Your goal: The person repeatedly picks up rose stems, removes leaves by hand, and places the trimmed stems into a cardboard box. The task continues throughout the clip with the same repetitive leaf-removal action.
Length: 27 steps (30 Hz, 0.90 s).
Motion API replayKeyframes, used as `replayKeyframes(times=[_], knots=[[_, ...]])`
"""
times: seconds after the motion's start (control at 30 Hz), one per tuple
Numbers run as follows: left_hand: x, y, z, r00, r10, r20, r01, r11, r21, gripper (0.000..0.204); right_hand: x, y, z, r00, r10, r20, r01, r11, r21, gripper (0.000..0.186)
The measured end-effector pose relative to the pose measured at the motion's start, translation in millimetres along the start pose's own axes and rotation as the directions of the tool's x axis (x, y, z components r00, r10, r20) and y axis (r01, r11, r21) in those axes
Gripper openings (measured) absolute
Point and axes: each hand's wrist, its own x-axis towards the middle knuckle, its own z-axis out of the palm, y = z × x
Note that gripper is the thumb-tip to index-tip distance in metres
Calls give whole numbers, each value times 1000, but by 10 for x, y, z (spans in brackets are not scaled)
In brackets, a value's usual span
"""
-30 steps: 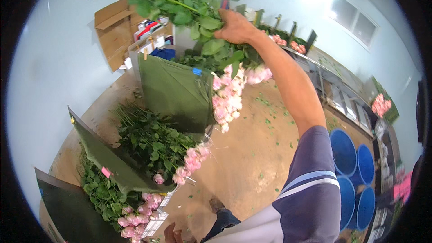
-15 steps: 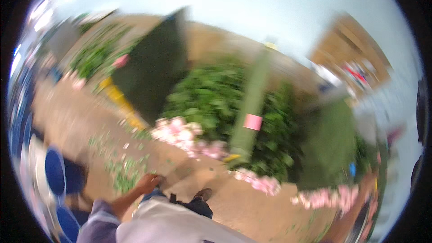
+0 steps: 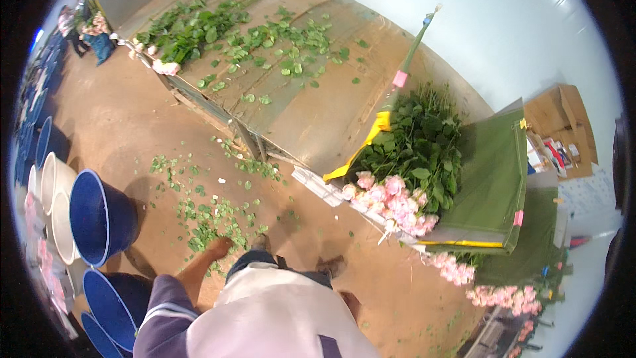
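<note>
My left hand (image 3: 220, 246) hangs low at my side above the leaf-strewn floor. It touches nothing visible, and its finger shape is unclear. Close to my right hip is my right hand (image 3: 352, 302), mostly hidden by my pale apron (image 3: 271, 315). On the bench ahead lies a bundle of pink roses (image 3: 397, 205), blooms at the front edge and leafy stems pointing back. A thin green divider (image 3: 412, 53) stands on its left, and a broad green divider (image 3: 490, 179) on its right. Both hands are apart from the roses.
Loose leaves lie on the wooden bench (image 3: 291, 103) and brown floor (image 3: 165, 119). Blue buckets (image 3: 99, 219) and white buckets (image 3: 61, 176) line the left. More pink roses (image 3: 507, 298) sit at right. A cardboard box (image 3: 563, 116) is by the wall. Another person (image 3: 68, 26) stands far left.
My view has turned, bringing more bare bench into sight. My right arm, earlier stretched toward the roses at the lower right, is now down beside my body.
</note>
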Motion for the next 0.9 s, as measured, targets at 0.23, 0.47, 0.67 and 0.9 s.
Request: replayKeyframes(times=[0.23, 0.47, 0.67, 0.9], knots=[[-30, -713, -1166, 923, -260, -284, -12, 718, -696, 38, 1086, -2482, 668, 962, -266, 52, 268, 963, -37, 20], [99, -1205, -946, 947, -240, -211, -68, 494, -867, 31, 1689, -3603, 1138, 901, -434, -20, 433, 895, 103, 16], [57, -507, -1361, 953, -84, -292, -48, 908, -417, 38, 2111, -4128, 1905, 920, -353, 171, 302, 916, 264, 19], [615, 522, -3137, 919, 37, -393, -157, 947, -280, 34, 3072, -4890, 2252, 894, -447, 24, 438, 885, 159, 17]])
